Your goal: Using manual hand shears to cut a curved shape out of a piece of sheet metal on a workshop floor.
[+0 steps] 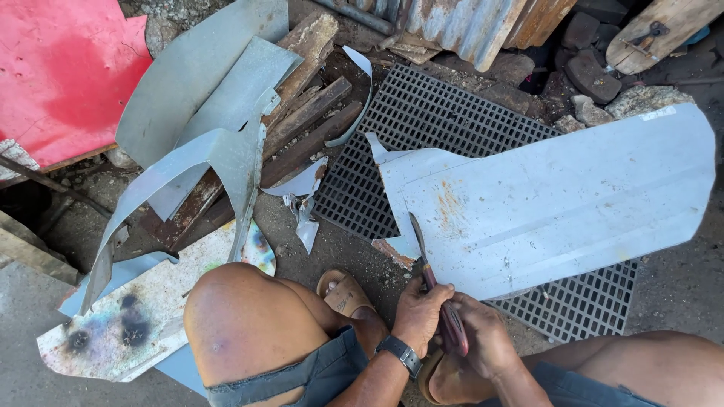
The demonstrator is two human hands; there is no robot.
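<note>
Grey sheet metal panel (558, 200), speckled with rust, lies flat on a black metal grate (430, 120) on the ground, just ahead of your knees. Tin snips (436, 290) bite into its near left edge, blades pointing away from you. Your left hand (419, 313), with a dark wristwatch (400, 353), grips the snips near the pivot; your right hand (483, 339) is clenched around the reddish handles. A sandal (343, 292) sits between your left knee and the panel. Further left, curled grey offcuts (204, 113) are piled over rusty bars (302, 120), with a scorched white board (128, 324) below them. A red sheet (64, 75) fills the top left corner; corrugated iron (467, 22) and stones (596, 71) line the far edge.
</note>
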